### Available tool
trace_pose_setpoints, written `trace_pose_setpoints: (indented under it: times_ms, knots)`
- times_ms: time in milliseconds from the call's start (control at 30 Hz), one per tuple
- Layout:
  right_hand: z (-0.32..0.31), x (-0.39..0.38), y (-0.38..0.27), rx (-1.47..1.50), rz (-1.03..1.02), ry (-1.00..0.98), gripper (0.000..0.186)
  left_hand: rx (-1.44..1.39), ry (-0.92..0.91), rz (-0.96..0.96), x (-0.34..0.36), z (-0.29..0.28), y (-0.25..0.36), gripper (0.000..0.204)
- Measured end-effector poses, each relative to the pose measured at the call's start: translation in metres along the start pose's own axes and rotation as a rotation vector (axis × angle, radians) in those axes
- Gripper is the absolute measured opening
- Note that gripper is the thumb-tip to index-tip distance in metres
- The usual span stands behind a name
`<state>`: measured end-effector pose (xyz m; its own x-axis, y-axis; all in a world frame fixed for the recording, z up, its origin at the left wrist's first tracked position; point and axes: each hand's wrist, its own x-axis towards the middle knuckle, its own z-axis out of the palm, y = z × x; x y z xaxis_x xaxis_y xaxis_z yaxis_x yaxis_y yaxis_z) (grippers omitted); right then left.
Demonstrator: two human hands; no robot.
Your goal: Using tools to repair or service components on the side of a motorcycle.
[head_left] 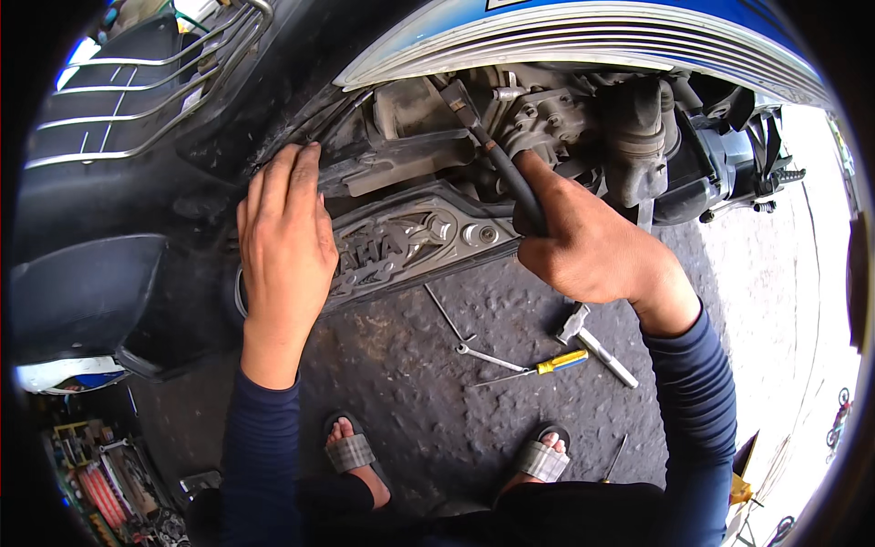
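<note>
My left hand rests palm down with fingers stretched along the black body edge of a scooter, beside the grimy engine cover. My right hand is closed around a dark hose-like piece with a rusty band and a greyish upper end, angled into the exposed engine; some of its fingers are hidden behind it. A blue-and-white striped panel hangs over the engine.
On the dark floor lie a hammer, a yellow-handled screwdriver, a spanner and a thin rod. A wire rack is upper left, cluttered parts lower left. My sandalled feet are below.
</note>
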<state>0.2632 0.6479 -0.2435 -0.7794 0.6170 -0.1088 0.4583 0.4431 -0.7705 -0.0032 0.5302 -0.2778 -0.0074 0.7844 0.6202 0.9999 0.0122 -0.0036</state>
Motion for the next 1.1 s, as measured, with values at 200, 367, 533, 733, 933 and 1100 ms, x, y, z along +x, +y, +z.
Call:
trace_pose_setpoints:
  times_ms: [200,367,533,733,933,1100]
  knots:
    - [0.005,-0.001,0.001,0.051,-0.006,-0.004,0.049,0.038,-0.036,-0.016,0.012,0.002,-0.004,0.034]
    - [0.008,0.0,0.003,0.043,-0.019,-0.005,0.048,0.029,0.024,0.0,0.02,0.001,-0.007,0.021]
    - [0.017,0.005,0.0,-0.059,-0.043,0.049,0.035,0.041,0.116,0.083,0.021,0.009,-0.019,0.02]
    - [0.026,0.005,0.004,0.092,-0.034,0.06,0.043,-0.048,0.219,0.09,0.034,0.017,-0.022,0.024]
    - [0.025,0.004,0.003,0.018,0.034,0.021,0.052,-0.172,0.21,-0.006,0.025,0.012,-0.018,0.019]
    - [0.029,0.007,0.008,0.03,0.017,0.025,0.053,-0.161,0.232,0.059,0.024,0.014,-0.019,0.017]
